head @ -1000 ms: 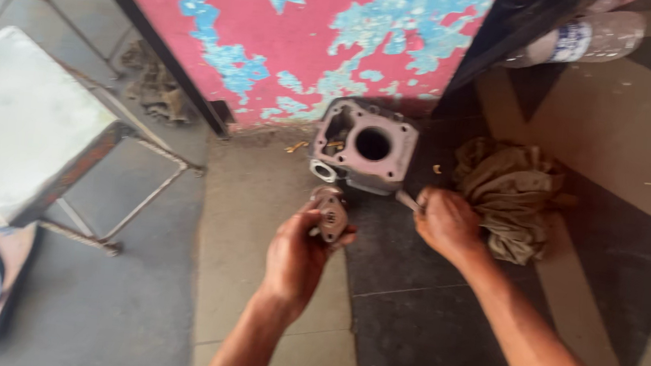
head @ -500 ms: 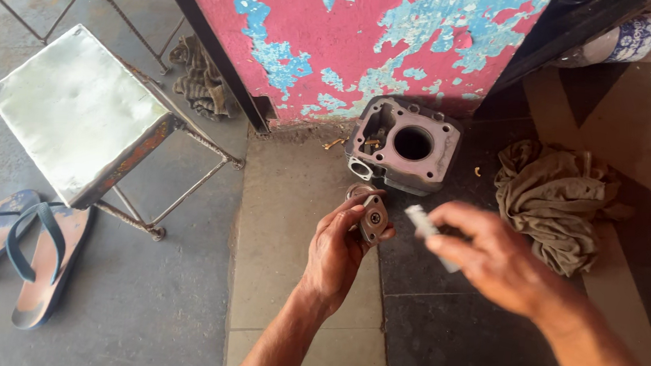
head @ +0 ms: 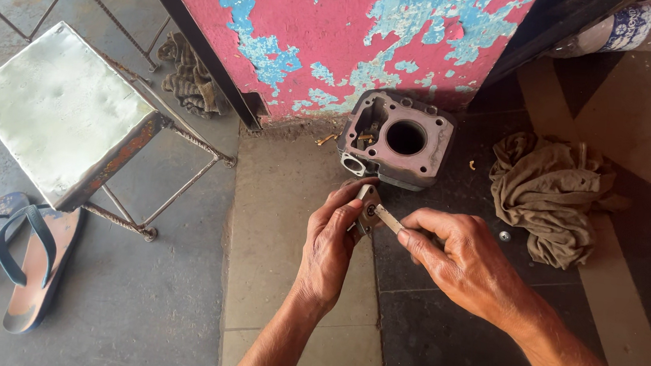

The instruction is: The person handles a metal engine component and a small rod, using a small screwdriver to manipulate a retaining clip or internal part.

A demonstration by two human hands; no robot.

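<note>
Upper frame: pink wall [head: 339,27] with flaking blue patches; tan rag [head: 552,195] right; silver-topped stool [head: 57,105] left.

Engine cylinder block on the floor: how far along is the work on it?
The cylinder block lies alone on the floor, its bore empty. In hand: the left hand holds a small metal flange part, and the right hand puts a pale pin to its hole. Nothing is mounted on the block yet.
</note>
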